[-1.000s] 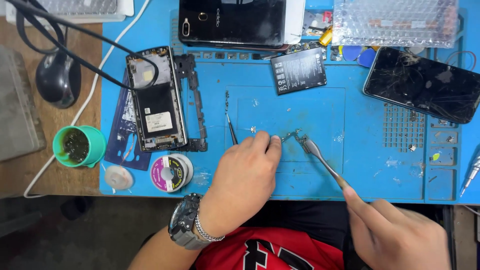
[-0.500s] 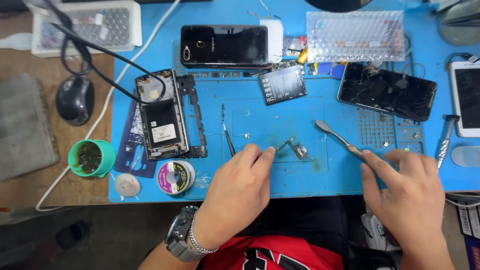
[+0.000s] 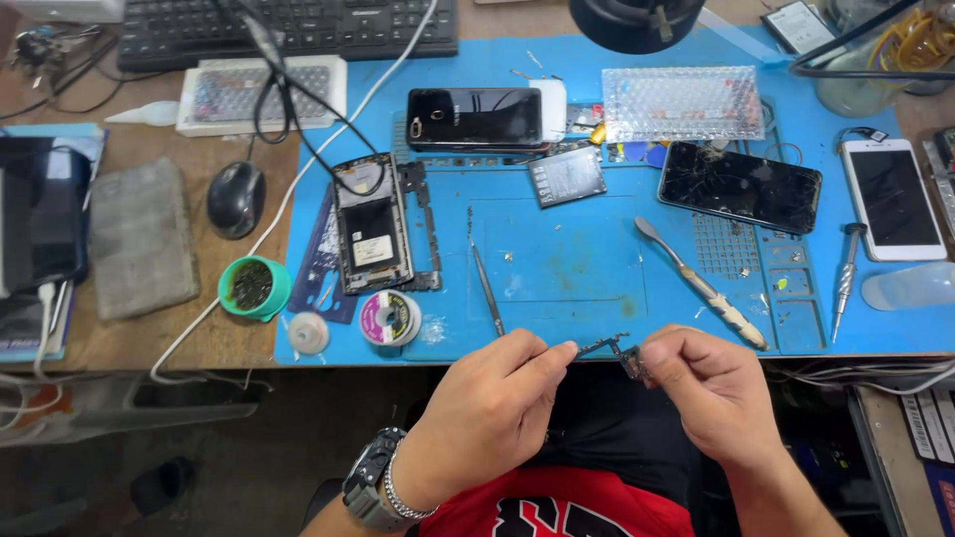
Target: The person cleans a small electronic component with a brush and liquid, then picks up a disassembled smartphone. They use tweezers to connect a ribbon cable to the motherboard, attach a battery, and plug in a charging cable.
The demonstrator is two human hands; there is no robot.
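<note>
My left hand (image 3: 492,403) and my right hand (image 3: 711,393) pinch the two ends of a small dark circuit part (image 3: 612,350) between their fingertips, just off the near edge of the blue work mat (image 3: 567,268). A watch sits on my left wrist. A metal spudger with a pale handle (image 3: 701,283) lies on the mat beyond my right hand. Thin tweezers (image 3: 487,288) lie beyond my left hand. An opened phone body (image 3: 373,234) rests at the mat's left part.
On the mat: a black phone (image 3: 477,117), a cracked phone (image 3: 741,186), a white phone (image 3: 892,197), a battery (image 3: 567,177), a screwdriver (image 3: 844,280), a solder spool (image 3: 388,318). A green cup (image 3: 255,286), mouse (image 3: 236,198) and keyboard (image 3: 288,30) are at the left.
My right hand has put the spudger down on the mat. Both hands have lifted the small part off the mat and drawn it back past the near edge.
</note>
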